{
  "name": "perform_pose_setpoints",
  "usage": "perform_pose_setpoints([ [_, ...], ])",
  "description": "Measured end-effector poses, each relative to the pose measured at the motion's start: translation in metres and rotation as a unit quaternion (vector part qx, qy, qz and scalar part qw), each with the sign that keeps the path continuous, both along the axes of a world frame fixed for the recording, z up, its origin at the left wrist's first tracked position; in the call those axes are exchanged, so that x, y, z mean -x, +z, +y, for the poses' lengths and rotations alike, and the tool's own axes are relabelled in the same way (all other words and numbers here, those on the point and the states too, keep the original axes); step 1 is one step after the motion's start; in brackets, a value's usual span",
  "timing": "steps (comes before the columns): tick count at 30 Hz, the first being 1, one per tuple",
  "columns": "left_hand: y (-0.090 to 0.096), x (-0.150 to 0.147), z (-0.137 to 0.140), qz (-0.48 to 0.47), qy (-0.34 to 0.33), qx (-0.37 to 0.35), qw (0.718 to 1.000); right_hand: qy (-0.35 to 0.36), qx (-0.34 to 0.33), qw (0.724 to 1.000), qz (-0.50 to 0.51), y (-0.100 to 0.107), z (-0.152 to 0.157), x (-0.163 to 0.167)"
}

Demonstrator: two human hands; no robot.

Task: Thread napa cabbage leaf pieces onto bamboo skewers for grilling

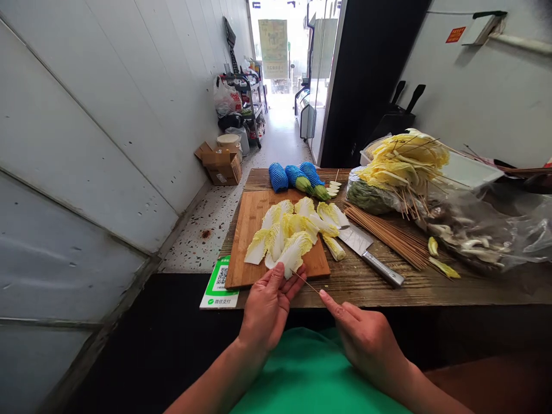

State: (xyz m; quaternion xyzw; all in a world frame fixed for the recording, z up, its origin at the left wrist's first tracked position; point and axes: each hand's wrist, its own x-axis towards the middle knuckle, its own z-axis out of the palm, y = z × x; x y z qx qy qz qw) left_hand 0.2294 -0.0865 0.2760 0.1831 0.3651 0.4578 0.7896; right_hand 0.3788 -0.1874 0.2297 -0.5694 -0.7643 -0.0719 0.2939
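"Green cloth (319, 374) fills the bottom centre of our frame. What are our hands doing above it?"

"Our left hand (269, 305), at lower centre, pinches a cabbage leaf (295, 250) by its base, thumb on one side and fingers behind. Our right hand (366, 330), to its right, is curled with the index finger stretched out, and holds the near end of a thin skewer (307, 283); its thumb is hidden from us."

"What could go wrong?"

"We could prick our left fingers, since they lie close to where the skewer meets the leaf; too hard a push would do it. An off-centre push might split the pale rib. Farther right, the knife (368, 253) points its handle toward the front edge of the table (431, 293), so a stray swing of our right arm might knock it."

"And which way do things point?"

"The leaf's long axis slants: pale base toward lower left, frilly yellow end toward upper right, over the front of the cutting board (246, 215). The skewer runs crosswise, from lower right up to that base; how deep it has gone, we cannot tell."
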Motion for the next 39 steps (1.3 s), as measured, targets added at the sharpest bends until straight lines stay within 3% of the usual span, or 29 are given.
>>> perform_pose_setpoints([
  [21,0.006,-0.005,-0.007,0.016,-0.022,-0.02,0.999,0.031,-0.005,0.993,0.116,-0.001,0.002,0.004],
  [27,0.004,-0.006,-0.018,0.038,-0.039,-0.049,0.997,0.089,0.071,0.957,0.266,0.0,0.009,0.005],
  [32,0.004,-0.006,-0.027,0.033,-0.059,-0.027,0.997,0.089,0.173,0.925,0.326,0.027,0.009,0.007],
  [35,0.008,-0.005,-0.03,0.024,-0.061,-0.015,0.998,0.085,0.183,0.909,0.366,0.041,0.008,0.012],
  [39,0.01,-0.003,-0.032,0.019,-0.077,-0.007,0.997,0.079,0.176,0.899,0.394,0.042,0.005,0.017],
])
